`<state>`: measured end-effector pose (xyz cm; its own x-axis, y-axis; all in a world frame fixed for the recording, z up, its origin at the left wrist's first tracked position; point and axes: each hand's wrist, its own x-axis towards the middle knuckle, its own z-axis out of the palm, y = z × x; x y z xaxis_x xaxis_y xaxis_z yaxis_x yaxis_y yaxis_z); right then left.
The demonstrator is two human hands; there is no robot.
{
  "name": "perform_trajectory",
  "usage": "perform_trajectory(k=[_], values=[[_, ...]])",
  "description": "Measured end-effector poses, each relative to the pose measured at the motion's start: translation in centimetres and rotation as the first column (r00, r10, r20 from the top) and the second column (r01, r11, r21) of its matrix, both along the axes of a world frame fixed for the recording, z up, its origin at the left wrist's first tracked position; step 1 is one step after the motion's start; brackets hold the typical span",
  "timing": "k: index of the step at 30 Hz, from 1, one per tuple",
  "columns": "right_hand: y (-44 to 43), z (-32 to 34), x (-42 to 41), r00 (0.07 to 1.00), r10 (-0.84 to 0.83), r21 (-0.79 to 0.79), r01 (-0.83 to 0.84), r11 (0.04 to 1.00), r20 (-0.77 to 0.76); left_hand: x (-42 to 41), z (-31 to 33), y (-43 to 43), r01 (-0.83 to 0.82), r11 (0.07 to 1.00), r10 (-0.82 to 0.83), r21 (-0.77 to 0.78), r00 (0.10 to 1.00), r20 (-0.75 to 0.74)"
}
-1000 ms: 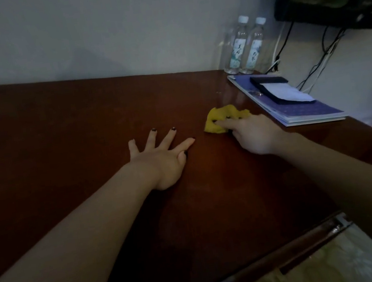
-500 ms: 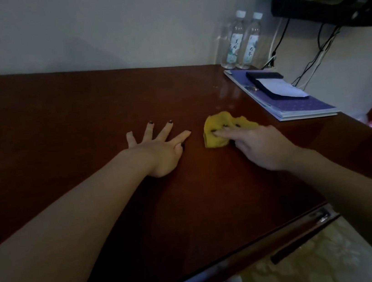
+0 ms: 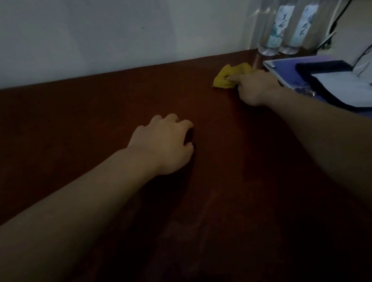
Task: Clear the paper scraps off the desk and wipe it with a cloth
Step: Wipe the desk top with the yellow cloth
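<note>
A crumpled yellow cloth point(image 3: 224, 75) lies on the dark reddish-brown desk point(image 3: 82, 122), far back right near the wall. My right hand point(image 3: 256, 89) is stretched out over the cloth and presses it onto the desk, with the forefinger lying straight across it. The other fingers are hidden behind the hand. My left hand point(image 3: 165, 143) rests on the middle of the desk with its fingers bent, tips on the wood, and holds nothing. No paper scraps show on the desk.
Two clear water bottles point(image 3: 291, 13) stand against the wall at the back right. Just right of the cloth lies a blue folder point(image 3: 286, 64) with a black-edged white pad point(image 3: 349, 89) on it. Black cables point(image 3: 351, 0) hang behind.
My right hand has pushed the cloth away, towards the wall and the bottles. My left hand's spread fingers have curled in. The camera has moved closer and lower.
</note>
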<state>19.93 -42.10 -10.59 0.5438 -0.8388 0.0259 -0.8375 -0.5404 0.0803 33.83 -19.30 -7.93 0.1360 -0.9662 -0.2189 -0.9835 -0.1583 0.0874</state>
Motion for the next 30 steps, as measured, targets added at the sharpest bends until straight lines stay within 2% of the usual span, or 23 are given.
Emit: perform_trajectory(k=[4,7,12,15,18,20,27,30], values=[[0.9,0.0,-1.0,0.994,0.092,0.025,-0.094,0.995,0.059,1.0,1.5,-2.6,-0.030,0.994,0.027,0.103,0.999,0.031],[3.7,0.6,-3.3,0.969,0.203,0.127,-0.221,0.967,0.139,1.2,2.9,-3.8,-0.079,0.977,0.075,0.199,0.997,0.029],[9.6,1.6,-7.5,0.899,0.332,0.310,-0.415,0.855,0.285,0.5,4.0,-4.0,-0.173,0.926,0.181,0.337,0.983,0.009],[12.8,1.6,-9.8,0.863,0.349,0.390,-0.482,0.785,0.365,-0.2,4.1,-3.9,-0.196,0.890,0.204,0.413,0.979,0.023],[13.6,2.0,-11.4,0.843,0.383,0.469,-0.531,0.706,0.378,-0.8,4.2,-4.1,-0.242,0.861,0.268,0.448,0.963,0.004],[12.2,2.5,-11.8,0.845,0.333,0.522,-0.524,0.673,0.419,-1.1,4.4,-4.6,-0.267,0.842,0.302,0.469,0.953,0.000],[2.5,2.4,-7.9,0.856,0.267,0.414,-0.459,0.786,0.442,-0.9,4.5,-5.3,-0.247,0.802,0.256,0.543,0.965,0.061],[-2.6,2.2,-4.8,0.899,0.235,0.357,-0.371,0.857,0.370,-0.7,4.5,-5.4,-0.233,0.780,0.237,0.581,0.969,0.069]])
